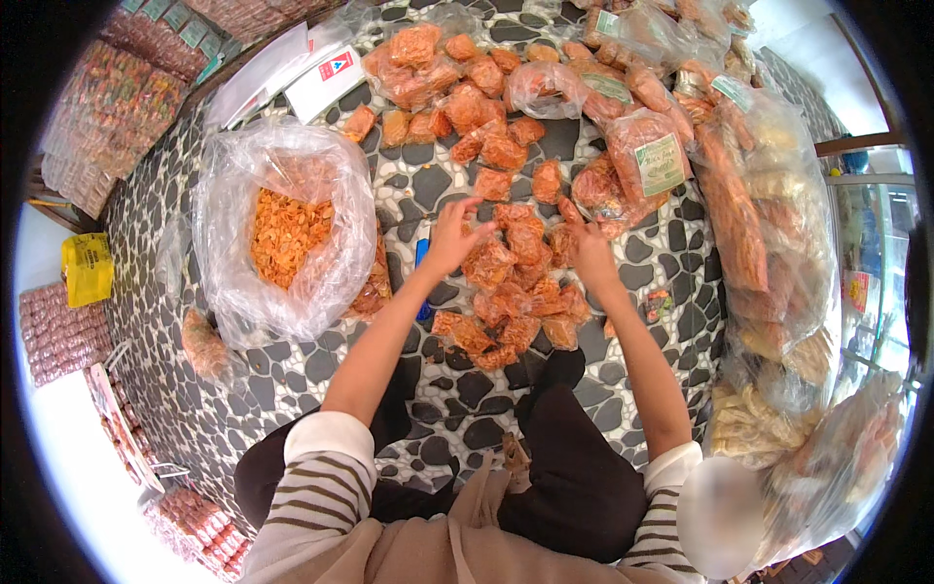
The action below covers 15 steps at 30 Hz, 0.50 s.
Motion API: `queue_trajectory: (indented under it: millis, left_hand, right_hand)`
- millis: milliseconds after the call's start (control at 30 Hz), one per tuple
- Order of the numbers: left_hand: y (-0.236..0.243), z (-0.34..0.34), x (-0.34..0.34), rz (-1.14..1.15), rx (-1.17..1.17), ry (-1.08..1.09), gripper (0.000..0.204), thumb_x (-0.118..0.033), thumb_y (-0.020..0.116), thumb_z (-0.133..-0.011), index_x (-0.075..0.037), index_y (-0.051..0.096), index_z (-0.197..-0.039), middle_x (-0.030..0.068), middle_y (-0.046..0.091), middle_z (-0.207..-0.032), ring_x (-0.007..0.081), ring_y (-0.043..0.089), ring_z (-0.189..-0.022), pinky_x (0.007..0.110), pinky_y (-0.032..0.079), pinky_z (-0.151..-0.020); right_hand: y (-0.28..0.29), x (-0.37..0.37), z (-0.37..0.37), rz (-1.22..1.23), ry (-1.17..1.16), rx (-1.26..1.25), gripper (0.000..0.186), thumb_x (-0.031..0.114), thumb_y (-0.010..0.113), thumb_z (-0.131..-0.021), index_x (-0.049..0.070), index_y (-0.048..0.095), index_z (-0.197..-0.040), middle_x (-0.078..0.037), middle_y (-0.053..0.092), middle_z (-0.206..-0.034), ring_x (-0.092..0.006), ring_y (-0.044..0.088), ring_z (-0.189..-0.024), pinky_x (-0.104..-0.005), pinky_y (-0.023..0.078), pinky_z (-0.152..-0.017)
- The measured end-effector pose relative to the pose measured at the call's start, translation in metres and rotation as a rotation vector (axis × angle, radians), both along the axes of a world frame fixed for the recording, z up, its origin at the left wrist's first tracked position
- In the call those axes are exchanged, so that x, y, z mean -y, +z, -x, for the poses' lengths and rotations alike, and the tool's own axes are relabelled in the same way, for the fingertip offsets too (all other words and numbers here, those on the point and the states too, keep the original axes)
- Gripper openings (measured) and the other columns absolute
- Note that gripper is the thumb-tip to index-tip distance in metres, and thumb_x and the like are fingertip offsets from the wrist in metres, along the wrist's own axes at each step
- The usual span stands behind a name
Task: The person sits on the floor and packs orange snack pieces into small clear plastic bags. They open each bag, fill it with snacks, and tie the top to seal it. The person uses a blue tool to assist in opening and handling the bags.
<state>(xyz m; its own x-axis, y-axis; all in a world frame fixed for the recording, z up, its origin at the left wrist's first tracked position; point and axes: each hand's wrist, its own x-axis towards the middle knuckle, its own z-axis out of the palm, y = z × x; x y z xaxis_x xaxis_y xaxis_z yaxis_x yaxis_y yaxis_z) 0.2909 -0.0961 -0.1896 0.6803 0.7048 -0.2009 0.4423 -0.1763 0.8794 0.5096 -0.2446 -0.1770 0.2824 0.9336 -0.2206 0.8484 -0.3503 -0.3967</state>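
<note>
Pebble-pattern floor (438,185) bears small orange snack packets (511,292), big clear bag (282,224)

The floor (443,409) is a mosaic of dark irregular stones set in pale grout, and it fills the middle of the view under bright, even light. Left of that floor, shelves (112,107) carry rows of small packed bags, with a white surface (58,438) beside its lower left edge. At the floor's far right edge stands a glass-fronted case (871,243) with a brown wooden rail (851,144) just above it.
</note>
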Motion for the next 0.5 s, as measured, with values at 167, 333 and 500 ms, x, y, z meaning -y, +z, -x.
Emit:
queue_trajectory:
  millis: [167, 333, 500]
  left_hand:
    - [-0.001, 0.034, 0.057, -0.336, -0.223, -0.016, 0.065, -0.043, 0.068, -0.074, -0.010, 0.043, -0.124, 0.0121, 0.041, -0.112, 0.0294, 0.039, -0.110, 0.042, 0.031, -0.094]
    - [-0.013, 0.034, 0.054, -0.257, -0.251, -0.076, 0.063, -0.044, 0.069, -0.074, -0.009, 0.045, -0.121, 0.0114, 0.042, -0.112, 0.0272, 0.039, -0.111, 0.042, 0.030, -0.093]
    - [-0.023, 0.031, 0.042, -0.154, -0.076, 0.100, 0.052, -0.041, 0.072, -0.072, -0.003, 0.056, -0.104, 0.0097, 0.054, -0.097, 0.0207, 0.051, -0.089, 0.034, 0.040, -0.077]
  right_hand:
    - [-0.032, 0.008, 0.029, 0.059, -0.054, 0.138, 0.050, 0.000, 0.059, -0.074, 0.015, 0.042, -0.119, -0.024, 0.032, -0.124, -0.0435, 0.043, -0.104, -0.0452, 0.049, -0.076]
    - [-0.030, 0.003, 0.008, 0.010, -0.176, -0.115, 0.061, -0.004, 0.060, -0.070, 0.016, 0.034, -0.122, -0.025, 0.046, -0.109, -0.0386, 0.051, -0.095, -0.0424, 0.048, -0.070]
    - [0.024, 0.007, -0.002, -0.089, -0.597, -0.981, 0.054, -0.004, 0.057, -0.074, 0.003, 0.034, -0.122, -0.013, 0.056, -0.099, -0.0179, 0.057, -0.086, -0.0283, 0.045, -0.070]
